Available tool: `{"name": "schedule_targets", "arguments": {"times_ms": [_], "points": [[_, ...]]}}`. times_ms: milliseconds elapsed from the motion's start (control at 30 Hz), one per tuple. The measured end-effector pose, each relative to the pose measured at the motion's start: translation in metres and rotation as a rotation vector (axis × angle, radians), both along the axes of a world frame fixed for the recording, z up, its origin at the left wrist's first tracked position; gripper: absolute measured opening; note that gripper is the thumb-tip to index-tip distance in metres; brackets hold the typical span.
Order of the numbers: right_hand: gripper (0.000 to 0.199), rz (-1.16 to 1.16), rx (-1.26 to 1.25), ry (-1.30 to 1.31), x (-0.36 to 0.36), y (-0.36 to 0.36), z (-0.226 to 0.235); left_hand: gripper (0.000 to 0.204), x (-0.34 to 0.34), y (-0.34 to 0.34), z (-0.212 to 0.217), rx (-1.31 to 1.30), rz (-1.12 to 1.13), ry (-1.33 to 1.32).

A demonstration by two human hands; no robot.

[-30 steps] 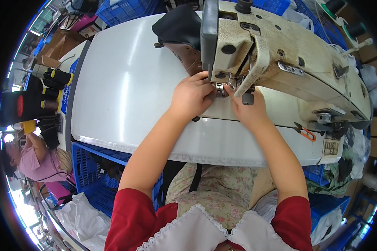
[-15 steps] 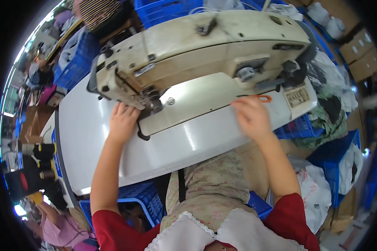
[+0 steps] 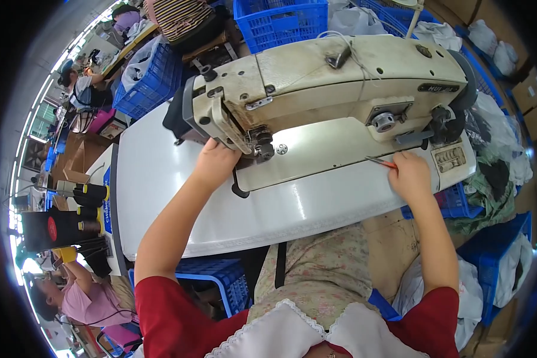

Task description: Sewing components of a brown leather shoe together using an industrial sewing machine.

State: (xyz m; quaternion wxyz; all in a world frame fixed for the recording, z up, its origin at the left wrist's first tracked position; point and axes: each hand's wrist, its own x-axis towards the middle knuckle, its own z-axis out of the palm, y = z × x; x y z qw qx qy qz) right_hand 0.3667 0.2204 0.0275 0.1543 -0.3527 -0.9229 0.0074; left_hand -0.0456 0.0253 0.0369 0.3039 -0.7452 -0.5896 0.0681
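While both hands sit at the machine, the scene reads so:
Left hand: left hand, centre of frame, fingers curled against the needle end of the sewing machine; whether it grips anything cannot be told.
Right hand: right hand, centre right, closed on small red-handled snips over the white worktop.
Risk: fingers lie near the needle; a slip could catch them, and the snips' tip could mark the machine bed.
Around: blue crates at top, dark thread cones at left, fabric heaps at right crowd the worktop's edge.
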Motion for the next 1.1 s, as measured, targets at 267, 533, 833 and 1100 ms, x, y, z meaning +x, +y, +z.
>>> {"name": "schedule_targets", "arguments": {"times_ms": [267, 533, 833, 1100], "points": [[0.058, -0.029, -1.580, 1.503, 0.018, -0.019, 0.028, 0.040, 0.029, -0.022, 0.012, -0.346, 0.325, 0.161], [0.036, -0.170, -0.806, 1.564, 0.087, 0.138, 0.086, 0.049, 0.034, -0.029, 0.005, -0.274, 0.387, 0.192], [0.045, -0.562, -0.170, 0.706, 0.056, 0.203, 0.145, 0.046, 0.032, -0.034, -0.002, -0.145, 0.338, 0.172], [0.040, -0.403, 0.081, 0.630, 0.099, 0.241, 0.105, 0.046, 0.031, -0.030, -0.006, -0.141, 0.339, 0.168]]}}
